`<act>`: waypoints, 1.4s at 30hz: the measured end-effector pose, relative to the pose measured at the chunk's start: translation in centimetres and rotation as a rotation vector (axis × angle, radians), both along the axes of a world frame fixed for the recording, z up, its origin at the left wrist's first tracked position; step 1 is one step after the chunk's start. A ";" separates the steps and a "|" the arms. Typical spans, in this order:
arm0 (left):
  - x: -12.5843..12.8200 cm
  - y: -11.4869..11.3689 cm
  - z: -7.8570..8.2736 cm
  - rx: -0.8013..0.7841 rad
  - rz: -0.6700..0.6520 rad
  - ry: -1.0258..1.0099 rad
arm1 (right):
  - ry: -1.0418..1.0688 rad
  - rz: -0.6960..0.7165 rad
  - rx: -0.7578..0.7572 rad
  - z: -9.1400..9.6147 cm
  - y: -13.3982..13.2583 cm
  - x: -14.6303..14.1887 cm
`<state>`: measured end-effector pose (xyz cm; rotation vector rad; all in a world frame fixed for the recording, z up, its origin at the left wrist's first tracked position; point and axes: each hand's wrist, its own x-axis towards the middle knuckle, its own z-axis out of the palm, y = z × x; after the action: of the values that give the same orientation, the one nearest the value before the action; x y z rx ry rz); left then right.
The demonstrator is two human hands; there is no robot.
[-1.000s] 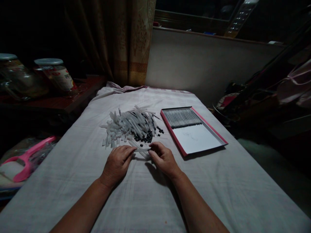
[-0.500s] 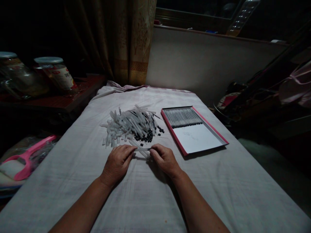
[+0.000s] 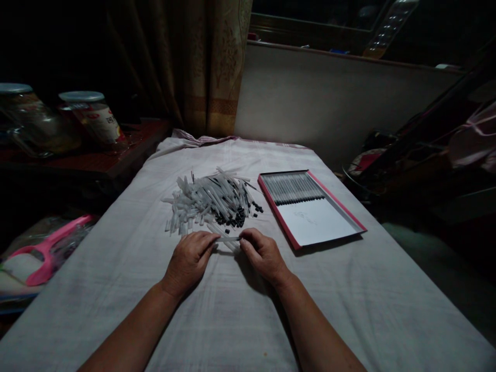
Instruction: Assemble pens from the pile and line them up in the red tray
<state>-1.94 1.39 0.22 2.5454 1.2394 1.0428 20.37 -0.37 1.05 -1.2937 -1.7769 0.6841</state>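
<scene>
Between my two hands a clear pen barrel [image 3: 228, 239] is held level, just in front of a pile of parts. My left hand [image 3: 191, 256] pinches its left end. The fingers of my right hand [image 3: 261, 253] are closed on the right end, where something dark shows at the fingertips. The heap of clear pen parts [image 3: 209, 196] lies beyond my hands, with small black pieces [image 3: 236, 216] along its right side. A couple of loose clear barrels lie partly beneath the held one. To the right sits a shallow pink-edged box [image 3: 294, 240] with a row of black-ended pens [image 3: 296, 187] in its far half.
A white cloth [image 3: 217, 320] covers the table. Lidded jars [image 3: 103, 124] stand on a dark red side table [image 3: 132, 147] at the left. Below them a pink-handled object [image 3: 50, 248] lies among plastic bags. A curtain [image 3: 217, 67] and a wall [image 3: 302, 93] are behind.
Both hands keep their places on the pen barrel. The whole view has shifted very slightly; the pile and the box look the same.
</scene>
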 end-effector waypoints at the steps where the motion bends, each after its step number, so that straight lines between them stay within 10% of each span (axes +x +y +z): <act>1: 0.0 0.0 0.0 -0.006 -0.001 0.004 | -0.009 -0.001 0.003 0.0 0.0 0.0; 42: 0.4 -0.1 0.2 -0.016 -0.045 -0.031 | 0.024 0.018 -0.001 0.0 -0.1 -0.7</act>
<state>-1.54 1.27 0.44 2.5232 1.1723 1.0536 19.71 -0.44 1.02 -1.2664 -1.7712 0.7079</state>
